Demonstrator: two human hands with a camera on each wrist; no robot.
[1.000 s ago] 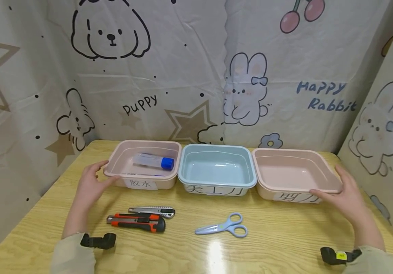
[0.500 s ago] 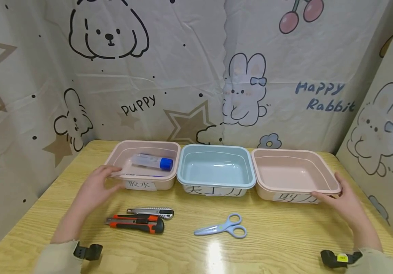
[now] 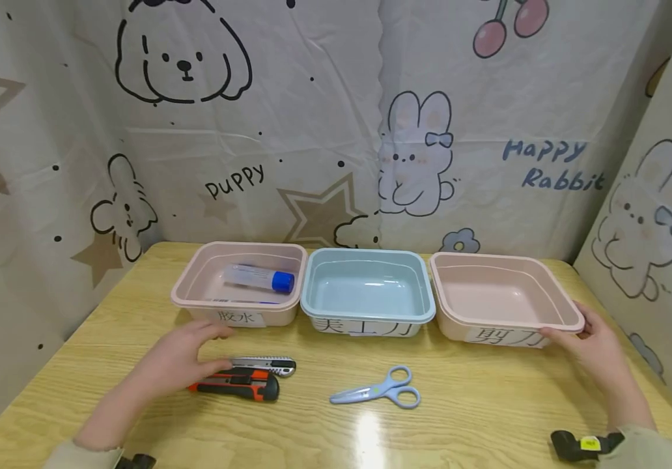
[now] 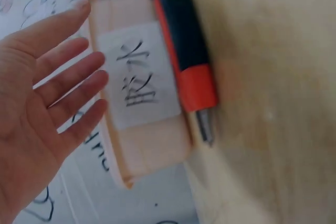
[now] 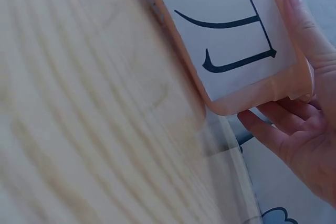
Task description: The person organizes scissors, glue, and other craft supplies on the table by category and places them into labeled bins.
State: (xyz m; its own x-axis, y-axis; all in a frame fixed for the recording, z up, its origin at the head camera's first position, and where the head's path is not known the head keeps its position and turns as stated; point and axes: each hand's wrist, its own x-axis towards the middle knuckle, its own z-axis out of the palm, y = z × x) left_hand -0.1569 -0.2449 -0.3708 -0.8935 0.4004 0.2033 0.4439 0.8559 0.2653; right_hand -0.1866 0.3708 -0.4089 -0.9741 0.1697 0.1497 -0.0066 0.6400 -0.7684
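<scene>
My left hand (image 3: 178,358) reaches over the table, fingers spread and holding nothing. Its thumb lies in front of part of an orange-black utility knife (image 3: 260,384) and a silver utility knife (image 3: 280,366). In the left wrist view the same hand (image 4: 47,93) appears beside the left pink plastic basket (image 4: 157,150). My right hand (image 3: 596,345) grips the front right corner of the right pink basket (image 3: 453,329), thumb on the front rim, fingers round the side. Light-blue scissors (image 3: 394,389) lie on the table between the hands.
A light-blue basket (image 3: 312,306) stands between the pink baskets. Inside the left pink basket (image 3: 180,296) lie a clear glue tube (image 3: 254,277) with a blue cap and another slim item, partly hidden. Paper labels front the baskets. A printed cloth (image 3: 289,130) hangs behind the table.
My left hand has let go of the left pink basket's corner and come down toward the utility knives. The right hand stays at the right pink basket's corner.
</scene>
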